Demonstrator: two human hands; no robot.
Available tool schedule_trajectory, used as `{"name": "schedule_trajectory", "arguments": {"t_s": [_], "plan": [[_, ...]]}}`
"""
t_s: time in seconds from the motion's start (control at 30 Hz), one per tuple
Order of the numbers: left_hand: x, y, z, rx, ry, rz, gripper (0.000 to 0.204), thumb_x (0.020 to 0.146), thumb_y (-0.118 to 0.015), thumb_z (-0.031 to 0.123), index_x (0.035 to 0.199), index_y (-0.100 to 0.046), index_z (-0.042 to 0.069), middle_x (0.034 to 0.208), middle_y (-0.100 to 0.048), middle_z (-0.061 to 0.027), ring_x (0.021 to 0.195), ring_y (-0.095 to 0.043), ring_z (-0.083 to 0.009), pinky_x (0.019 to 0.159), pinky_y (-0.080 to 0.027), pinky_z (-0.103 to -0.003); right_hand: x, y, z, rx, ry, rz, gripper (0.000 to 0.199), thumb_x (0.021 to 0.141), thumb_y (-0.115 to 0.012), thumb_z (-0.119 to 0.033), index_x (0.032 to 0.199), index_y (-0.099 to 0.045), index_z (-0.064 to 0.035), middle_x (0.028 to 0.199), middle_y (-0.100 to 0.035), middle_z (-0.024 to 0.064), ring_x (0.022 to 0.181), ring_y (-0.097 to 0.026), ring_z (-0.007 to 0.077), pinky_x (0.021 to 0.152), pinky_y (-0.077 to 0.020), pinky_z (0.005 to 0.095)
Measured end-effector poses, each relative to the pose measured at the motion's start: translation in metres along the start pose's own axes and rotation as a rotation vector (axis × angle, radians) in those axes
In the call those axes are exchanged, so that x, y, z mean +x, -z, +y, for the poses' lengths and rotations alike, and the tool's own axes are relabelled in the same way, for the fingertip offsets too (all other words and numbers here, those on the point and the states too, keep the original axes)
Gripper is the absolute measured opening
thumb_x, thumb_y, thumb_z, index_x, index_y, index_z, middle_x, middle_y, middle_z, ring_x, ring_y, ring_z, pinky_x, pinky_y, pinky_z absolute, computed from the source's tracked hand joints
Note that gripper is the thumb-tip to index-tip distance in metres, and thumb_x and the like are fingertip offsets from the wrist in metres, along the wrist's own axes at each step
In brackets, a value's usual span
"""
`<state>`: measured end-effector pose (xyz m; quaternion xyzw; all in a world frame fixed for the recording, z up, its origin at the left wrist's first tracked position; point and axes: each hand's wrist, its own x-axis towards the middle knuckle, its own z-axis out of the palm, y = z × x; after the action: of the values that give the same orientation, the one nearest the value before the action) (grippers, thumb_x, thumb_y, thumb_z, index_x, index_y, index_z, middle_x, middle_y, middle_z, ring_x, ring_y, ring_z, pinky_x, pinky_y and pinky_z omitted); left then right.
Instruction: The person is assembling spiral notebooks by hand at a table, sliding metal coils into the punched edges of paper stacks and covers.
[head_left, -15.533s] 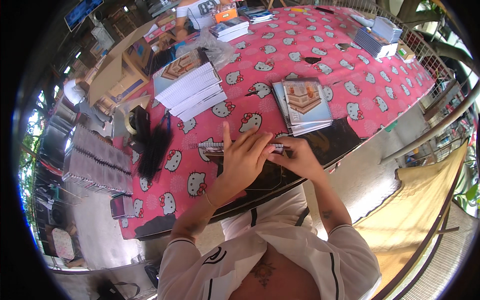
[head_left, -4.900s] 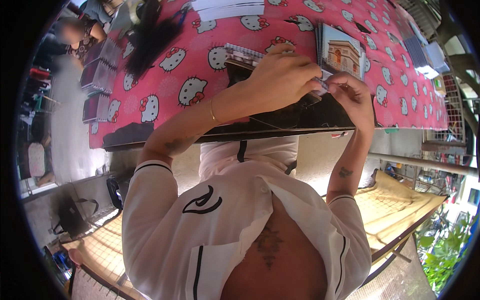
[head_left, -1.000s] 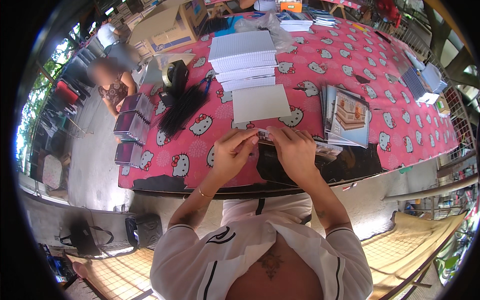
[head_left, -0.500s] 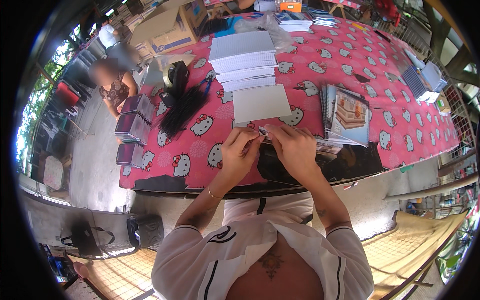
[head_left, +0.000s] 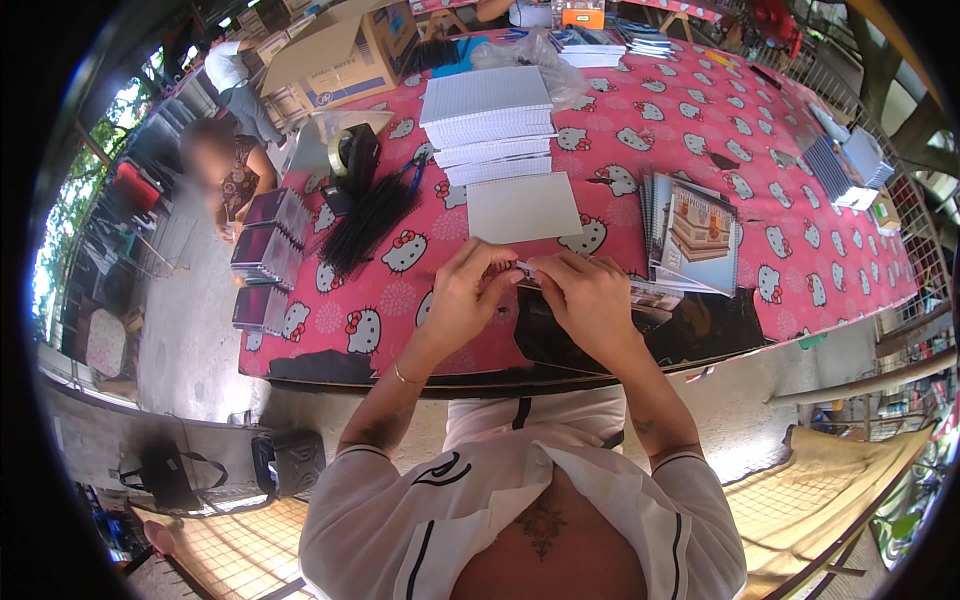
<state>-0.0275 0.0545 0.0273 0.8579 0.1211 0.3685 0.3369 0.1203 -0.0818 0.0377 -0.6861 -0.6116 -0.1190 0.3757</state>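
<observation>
My left hand (head_left: 462, 290) is curled near the table's front edge, its fingertips at a small pale piece (head_left: 527, 269) between my hands. My right hand (head_left: 588, 300) pinches that piece from the other side with bent fingers. What the piece is, and whether it belongs to the notebook below, I cannot make out. A notebook with a picture cover (head_left: 657, 298) lies partly hidden under my right hand, on a black patch (head_left: 715, 322) of the table. Just beyond my hands is a blank white sheet (head_left: 524, 207), in front of a tall stack of gridded paper (head_left: 487, 105).
Spiral notebooks (head_left: 698, 232) lie to the right. At left are black binding coils (head_left: 370, 222), a tape dispenser (head_left: 352, 165) and stacked dark notebooks (head_left: 268, 255). A cardboard box (head_left: 345, 60) stands behind. A person (head_left: 235, 170) is beyond the table's left side.
My left hand has moved slightly left and up, its thumb drawn back from the small piece. My right hand stays nearly in place. The person at left has leaned a little.
</observation>
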Motion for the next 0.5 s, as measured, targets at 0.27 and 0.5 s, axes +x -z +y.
{"name": "schedule_trajectory", "arguments": {"t_s": [0.27, 0.5], "plan": [[0.021, 0.019, -0.012, 0.049, -0.036, -0.345, 0.028, 0.089, -0.075, 0.009, 0.114, -0.065, 0.002, 0.106, -0.064, -0.0116, 0.090, -0.066, -0.0219, 0.068, -0.055, -0.033, 0.001, 0.003, 0.002, 0.019, -0.016, -0.028, 0.013, 0.089, -0.070, -0.015, 0.101, -0.069, -0.0108, 0.081, -0.066, 0.0076, 0.070, -0.067, 0.0306, 0.065, -0.0528, 0.0418], [0.029, 0.016, -0.024, 0.138, -0.176, -0.397, 0.027, 0.090, -0.074, 0.011, 0.114, -0.065, 0.002, 0.105, -0.063, -0.0116, 0.086, -0.065, -0.0258, 0.065, -0.052, -0.035, 0.003, 0.010, 0.008, 0.057, -0.067, -0.124, 0.019, 0.089, -0.070, -0.014, 0.107, -0.070, -0.0089, 0.089, -0.066, 0.0107, 0.076, -0.067, 0.0341, 0.065, -0.0530, 0.0456]]}}
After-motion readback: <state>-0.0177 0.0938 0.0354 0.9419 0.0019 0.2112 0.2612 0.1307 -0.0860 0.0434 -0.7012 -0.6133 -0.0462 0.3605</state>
